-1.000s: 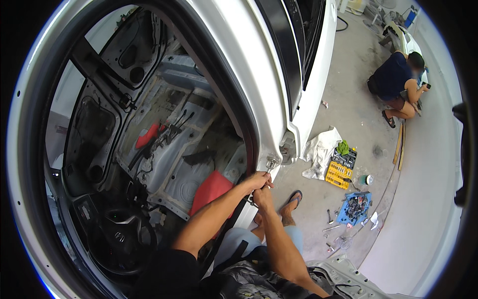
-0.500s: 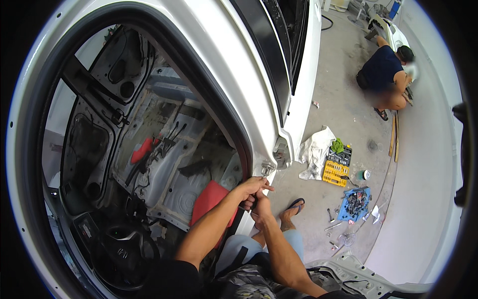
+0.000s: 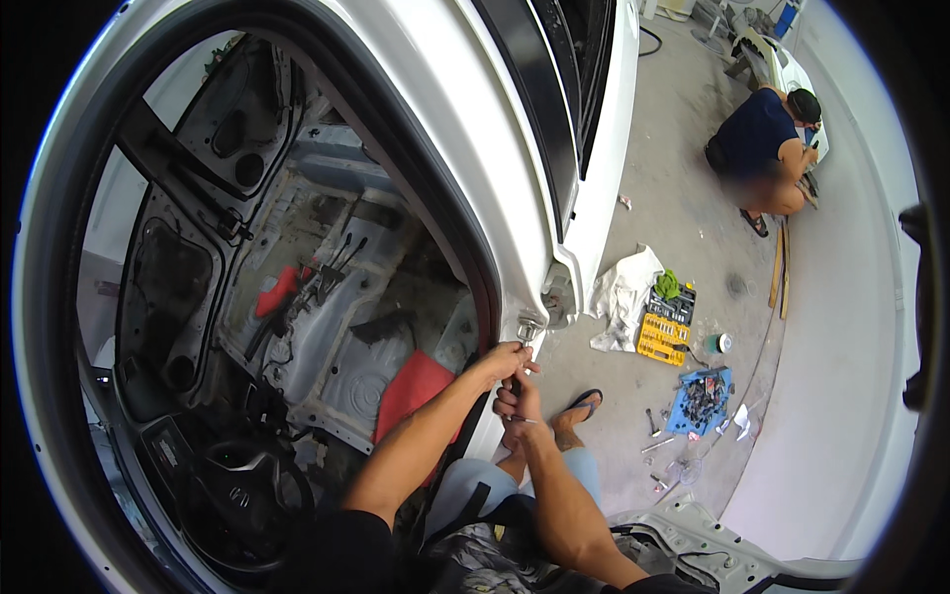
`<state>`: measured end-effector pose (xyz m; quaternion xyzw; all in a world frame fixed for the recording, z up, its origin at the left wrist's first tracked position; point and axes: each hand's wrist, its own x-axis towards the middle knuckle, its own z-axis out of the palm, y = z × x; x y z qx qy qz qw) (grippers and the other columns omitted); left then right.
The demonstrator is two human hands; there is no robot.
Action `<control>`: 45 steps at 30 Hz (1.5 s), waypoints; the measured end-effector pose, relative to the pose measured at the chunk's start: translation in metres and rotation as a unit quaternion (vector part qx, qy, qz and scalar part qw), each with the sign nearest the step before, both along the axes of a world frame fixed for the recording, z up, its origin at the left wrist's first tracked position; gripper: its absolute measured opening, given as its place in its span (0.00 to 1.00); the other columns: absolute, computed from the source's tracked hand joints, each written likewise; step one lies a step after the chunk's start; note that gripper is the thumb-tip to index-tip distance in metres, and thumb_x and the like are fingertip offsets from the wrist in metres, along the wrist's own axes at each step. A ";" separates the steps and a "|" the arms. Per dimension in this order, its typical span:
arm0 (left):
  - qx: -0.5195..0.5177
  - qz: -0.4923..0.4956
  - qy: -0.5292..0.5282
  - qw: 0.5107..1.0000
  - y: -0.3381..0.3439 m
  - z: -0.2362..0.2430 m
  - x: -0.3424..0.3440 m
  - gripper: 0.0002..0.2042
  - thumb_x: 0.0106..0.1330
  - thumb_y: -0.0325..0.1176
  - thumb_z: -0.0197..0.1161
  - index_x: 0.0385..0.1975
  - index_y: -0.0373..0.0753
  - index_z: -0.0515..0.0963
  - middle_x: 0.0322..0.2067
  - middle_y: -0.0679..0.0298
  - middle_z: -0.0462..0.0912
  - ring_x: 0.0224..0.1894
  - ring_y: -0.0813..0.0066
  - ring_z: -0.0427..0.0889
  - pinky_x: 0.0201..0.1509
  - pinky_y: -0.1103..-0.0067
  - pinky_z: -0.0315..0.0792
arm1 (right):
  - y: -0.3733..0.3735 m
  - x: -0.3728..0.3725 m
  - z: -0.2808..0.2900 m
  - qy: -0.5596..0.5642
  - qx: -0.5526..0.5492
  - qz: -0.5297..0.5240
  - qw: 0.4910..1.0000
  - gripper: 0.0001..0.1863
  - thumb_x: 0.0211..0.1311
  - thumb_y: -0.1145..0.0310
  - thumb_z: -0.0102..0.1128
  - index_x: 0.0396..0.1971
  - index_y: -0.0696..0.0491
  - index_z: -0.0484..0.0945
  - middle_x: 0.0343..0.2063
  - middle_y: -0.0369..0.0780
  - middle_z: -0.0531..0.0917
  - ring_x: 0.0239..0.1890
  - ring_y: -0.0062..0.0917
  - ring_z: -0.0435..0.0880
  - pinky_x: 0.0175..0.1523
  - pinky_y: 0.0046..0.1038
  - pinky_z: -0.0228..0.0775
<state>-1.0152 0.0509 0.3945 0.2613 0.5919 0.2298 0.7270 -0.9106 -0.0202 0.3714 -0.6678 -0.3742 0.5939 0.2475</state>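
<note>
Both hands meet at the white door pillar (image 3: 483, 428) of the car, just below the metal door striker (image 3: 529, 328). My left hand (image 3: 506, 362) is closed, fingers curled toward the striker around the upper end of a dark-handled tool (image 3: 515, 385). Just below it, my right hand (image 3: 522, 404) wraps round the handle. Most of the tool is hidden by my fingers, so its exact kind does not show. Left of my forearms, a red panel (image 3: 420, 389) leans inside the stripped car.
Bare floor metal (image 3: 341, 371) and a steering wheel (image 3: 242, 495) lie to the left. On the right are a yellow socket set (image 3: 663, 339), a white cloth (image 3: 625, 295) and a blue tray (image 3: 683, 421) of small parts. Another person (image 3: 757, 139) crouches at the far right.
My left hand has shifted slightly up toward the striker, while my right hand sits a little lower, with more of the dark handle showing between them. The other person's arm has moved.
</note>
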 end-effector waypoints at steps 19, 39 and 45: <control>-0.033 0.030 -0.013 0.999 0.002 0.002 0.000 0.18 0.77 0.42 0.50 0.52 0.33 0.76 0.42 0.56 0.86 0.43 0.72 0.82 0.55 0.73 0.70 | 0.027 -0.004 0.021 0.343 -0.221 -0.068 0.910 0.19 0.64 0.56 0.52 0.43 0.57 0.75 0.23 0.39 0.79 0.18 0.30 0.76 0.22 0.31 0.66; -0.029 0.068 -0.043 0.996 0.002 -0.004 0.008 0.14 0.77 0.42 0.50 0.41 0.37 0.75 0.33 0.60 0.84 0.31 0.72 0.85 0.37 0.74 0.79 | -0.063 0.017 0.029 0.369 -0.278 -0.289 0.839 0.29 0.74 0.42 0.41 0.45 0.58 0.72 0.31 0.42 0.80 0.33 0.29 0.84 0.39 0.30 0.77; -0.043 0.056 0.012 0.997 0.001 0.000 0.011 0.13 0.76 0.44 0.52 0.39 0.41 0.76 0.33 0.66 0.83 0.35 0.75 0.84 0.37 0.75 0.78 | -0.068 0.027 0.055 -0.179 0.145 0.144 0.962 0.29 0.68 0.55 0.57 0.58 0.61 0.66 0.50 0.55 0.76 0.38 0.50 0.84 0.50 0.39 0.78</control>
